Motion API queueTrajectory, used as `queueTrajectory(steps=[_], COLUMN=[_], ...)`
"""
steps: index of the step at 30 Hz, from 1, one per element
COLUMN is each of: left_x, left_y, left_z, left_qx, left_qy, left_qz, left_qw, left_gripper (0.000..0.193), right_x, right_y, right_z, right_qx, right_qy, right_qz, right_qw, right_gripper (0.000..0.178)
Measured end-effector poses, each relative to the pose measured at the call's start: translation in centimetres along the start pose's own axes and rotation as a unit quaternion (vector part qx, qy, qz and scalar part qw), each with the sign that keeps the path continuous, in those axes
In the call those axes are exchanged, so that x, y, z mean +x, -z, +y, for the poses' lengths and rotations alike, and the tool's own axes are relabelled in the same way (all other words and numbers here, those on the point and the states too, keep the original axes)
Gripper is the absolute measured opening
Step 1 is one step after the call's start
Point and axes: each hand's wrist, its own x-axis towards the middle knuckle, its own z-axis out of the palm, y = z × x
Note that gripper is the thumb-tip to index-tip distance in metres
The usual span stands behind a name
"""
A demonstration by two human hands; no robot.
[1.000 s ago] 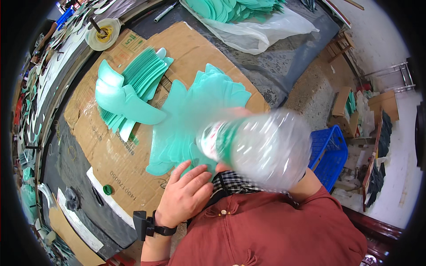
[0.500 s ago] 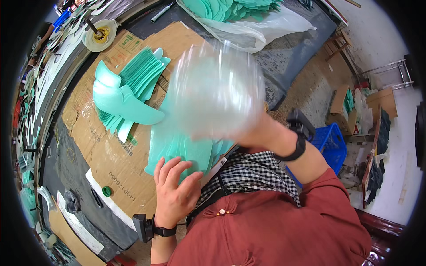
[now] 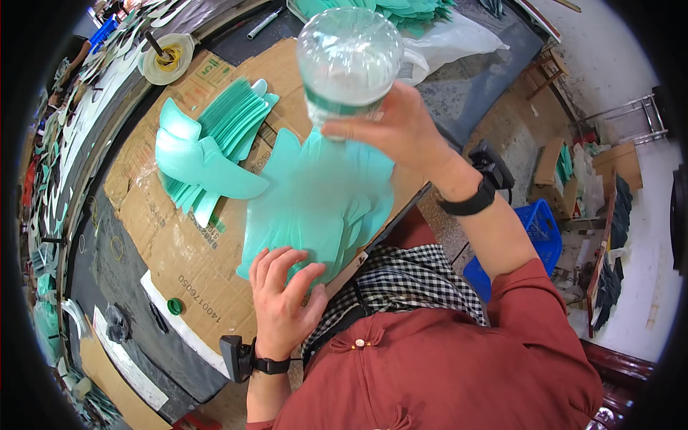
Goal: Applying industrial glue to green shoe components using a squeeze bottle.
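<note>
Fingers of the right hand point(image 3: 401, 132) wrap a clear plastic bottle point(image 3: 349, 61) at upper centre. Left hand point(image 3: 283, 301), fingers spread, presses flat on a stack of green plastic cut-out sheets point(image 3: 322, 201) mid-frame on brown cardboard point(image 3: 172, 258).

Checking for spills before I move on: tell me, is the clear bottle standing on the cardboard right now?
No. The right hand holds the clear plastic bottle up in the air above the green cut-out sheets, off the cardboard.

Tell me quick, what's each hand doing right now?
Left hand: open, fingers spread flat on the stack of green cut sheets.
Right hand: closed around a clear plastic bottle.
</note>
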Motion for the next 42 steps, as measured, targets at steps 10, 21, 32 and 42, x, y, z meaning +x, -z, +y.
queueTrajectory(steps=[10, 21, 32, 42], left_x=[-1.6, -4.8, -5.9, -5.3], left_y=[0.0, -0.1, 1.3, 1.8], left_z=[-0.7, -0.9, 1.5, 1.6], left_qx=[0.017, 0.023, -0.288, -0.432], left_qy=[0.009, 0.105, 0.346, 0.422], left_qz=[0.001, 0.090, 0.006, -0.041], left_qw=[1.000, 0.990, 0.893, 0.796], left_gripper=[0.037, 0.029, 0.029, 0.034], right_x=[-6.9, -7.1, -4.6, -2.9], right_y=[-2.2, -4.0, 1.5, 0.2], right_z=[-3.0, -6.7, -0.7, -0.4], right_qx=[-0.060, 0.037, 0.239, 0.280], right_qy=[0.133, 0.183, -0.138, -0.032], right_qz=[-0.035, -0.159, -0.036, 0.137], right_qw=[0.989, 0.969, 0.961, 0.950], right_gripper=[0.050, 0.054, 0.093, 0.086])
